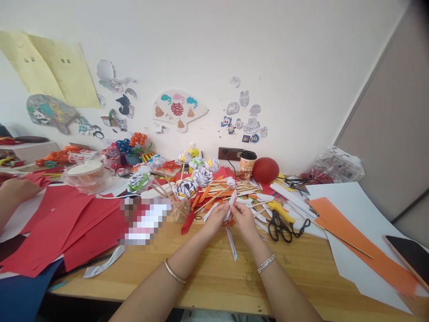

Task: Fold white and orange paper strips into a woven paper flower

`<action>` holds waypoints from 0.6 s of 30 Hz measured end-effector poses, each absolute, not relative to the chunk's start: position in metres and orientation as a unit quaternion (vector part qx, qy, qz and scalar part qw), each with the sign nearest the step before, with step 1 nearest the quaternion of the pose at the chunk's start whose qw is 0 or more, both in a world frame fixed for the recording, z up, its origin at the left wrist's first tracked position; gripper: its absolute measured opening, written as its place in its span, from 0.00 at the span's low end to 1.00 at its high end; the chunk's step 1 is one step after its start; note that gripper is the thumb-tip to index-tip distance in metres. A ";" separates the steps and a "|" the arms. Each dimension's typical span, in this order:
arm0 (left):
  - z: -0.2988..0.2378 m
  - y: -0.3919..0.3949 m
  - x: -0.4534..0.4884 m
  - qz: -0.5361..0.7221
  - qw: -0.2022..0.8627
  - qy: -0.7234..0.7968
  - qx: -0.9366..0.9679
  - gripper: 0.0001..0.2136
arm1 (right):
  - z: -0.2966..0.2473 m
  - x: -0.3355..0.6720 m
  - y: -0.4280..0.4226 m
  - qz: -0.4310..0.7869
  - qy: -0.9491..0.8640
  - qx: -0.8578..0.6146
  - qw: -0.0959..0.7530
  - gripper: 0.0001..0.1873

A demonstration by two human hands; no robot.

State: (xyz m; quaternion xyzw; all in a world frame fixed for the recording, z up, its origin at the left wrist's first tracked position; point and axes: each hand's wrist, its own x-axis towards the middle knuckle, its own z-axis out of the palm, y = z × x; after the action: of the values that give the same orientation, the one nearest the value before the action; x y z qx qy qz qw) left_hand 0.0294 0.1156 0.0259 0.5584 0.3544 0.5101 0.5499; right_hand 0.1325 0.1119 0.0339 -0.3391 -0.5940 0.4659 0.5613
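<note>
My left hand (216,219) and my right hand (244,220) meet over the wooden table (217,277), both pinched on a small folded piece of white and orange paper (231,203). A narrow white paper strip (231,243) hangs down from between them onto the table. Each wrist wears a bracelet. Just beyond my fingers lies a pile of orange paper strips and wooden sticks (217,190), with several white paper flowers (186,187) on sticks behind it.
Black scissors (281,227) and a yellow glue gun (280,210) lie right of my hands. Red paper sheets (67,223) cover the left side, orange and white sheets (355,237) the right. A paper cup (247,164), a red balloon (265,170), a phone (410,255). Another person's hand (15,190) at far left.
</note>
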 end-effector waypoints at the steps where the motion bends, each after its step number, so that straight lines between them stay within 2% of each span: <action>1: 0.026 0.115 0.029 0.509 0.560 0.354 0.550 0.20 | 0.034 0.132 0.111 0.463 -0.591 -0.343 0.564 0.15; 12: 0.028 0.116 0.026 0.492 0.597 0.347 0.530 0.19 | 0.023 0.124 0.110 0.383 -0.587 -0.392 0.596 0.14; 18: 0.032 0.119 0.022 0.477 0.577 0.360 0.556 0.22 | 0.040 0.133 0.109 0.449 -0.594 -0.327 0.582 0.15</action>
State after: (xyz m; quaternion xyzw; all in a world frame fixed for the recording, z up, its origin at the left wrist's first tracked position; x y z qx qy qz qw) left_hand 0.0225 0.1186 0.0316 0.5564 0.3597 0.4773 0.5773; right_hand 0.1332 0.1093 0.0400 -0.3266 -0.5944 0.4487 0.5819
